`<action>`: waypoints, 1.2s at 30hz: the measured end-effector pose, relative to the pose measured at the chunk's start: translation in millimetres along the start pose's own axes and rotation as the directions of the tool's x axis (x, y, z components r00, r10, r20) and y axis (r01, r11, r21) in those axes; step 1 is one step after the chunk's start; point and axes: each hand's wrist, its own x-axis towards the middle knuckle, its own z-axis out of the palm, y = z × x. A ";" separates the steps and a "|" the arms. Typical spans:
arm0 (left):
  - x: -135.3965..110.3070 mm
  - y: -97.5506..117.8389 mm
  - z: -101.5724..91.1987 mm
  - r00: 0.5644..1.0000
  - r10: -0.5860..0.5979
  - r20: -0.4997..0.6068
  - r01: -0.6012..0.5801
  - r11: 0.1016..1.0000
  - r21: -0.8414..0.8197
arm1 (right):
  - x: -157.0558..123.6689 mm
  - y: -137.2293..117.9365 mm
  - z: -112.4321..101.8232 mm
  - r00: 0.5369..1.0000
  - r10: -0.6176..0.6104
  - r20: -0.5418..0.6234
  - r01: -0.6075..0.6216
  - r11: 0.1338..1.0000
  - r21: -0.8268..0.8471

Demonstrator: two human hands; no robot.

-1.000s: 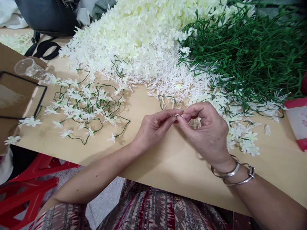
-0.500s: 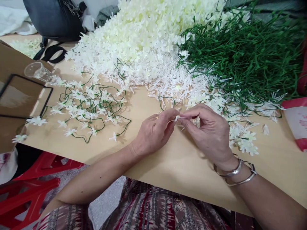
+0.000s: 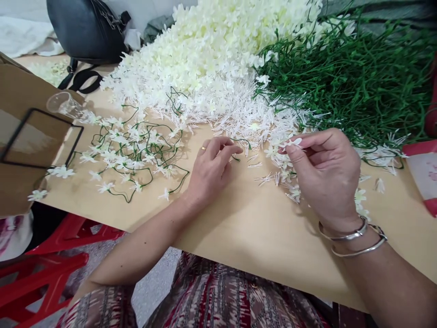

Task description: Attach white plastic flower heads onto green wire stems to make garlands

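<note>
My right hand is raised over the right part of the table, thumb and forefinger pinched on a white artificial flower. To its left, my left hand rests low on the tabletop with curled fingers closed over a thin green plastic stem. Part of that stem is hidden under the fingers. Loose white flower pieces lie between the two hands. More white blossoms show partly behind my right wrist.
A large heap of white flowers fills the back, beside a pile of green stems. Flowers on stems lie at left, near a clear plastic cup and cardboard box. A black bag stands behind; red stools are below.
My hands have come apart from where they met. The right moved right and up, with the white flower in its pinch; the left moved left and reached onto the green stem.
</note>
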 end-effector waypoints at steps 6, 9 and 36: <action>3.6 -9.4 -1.7 0.978 0.111 0.175 -0.136 0.981 0.139 | -5.5 -4.0 5.3 0.996 0.065 0.058 -0.065 0.998 -0.002; 7.0 -9.3 -1.3 0.975 0.145 0.169 -0.175 0.968 0.181 | -8.1 -4.1 6.7 0.990 0.087 0.109 -0.085 0.996 -0.015; 4.1 7.5 -7.1 0.999 0.047 0.025 -0.042 0.984 -0.175 | -9.8 -5.3 3.9 0.825 0.350 0.443 -0.456 0.876 0.159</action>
